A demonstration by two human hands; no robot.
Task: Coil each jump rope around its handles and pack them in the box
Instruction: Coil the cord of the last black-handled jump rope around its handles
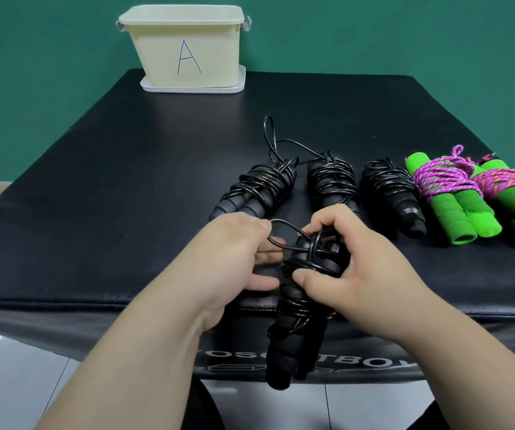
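Note:
My right hand [358, 262] grips a black jump rope [299, 308] by its two foam handles, cord wound around them, over the table's front edge. My left hand [234, 252] pinches a loose loop of that cord at the handles' top. Behind lie three coiled black jump ropes: one at the left [256, 189] with a loose loop sticking out, one in the middle [332, 181], one at the right [392, 193]. Two green-handled ropes with pink cord [448, 193] [510, 187] lie at the far right. The cream box marked "A" [188, 48] stands at the table's back.
The black padded table [126, 181] carries everything; the box sits on a white lid [237, 85]. A green wall is behind. White floor tiles show below the front edge and at the left.

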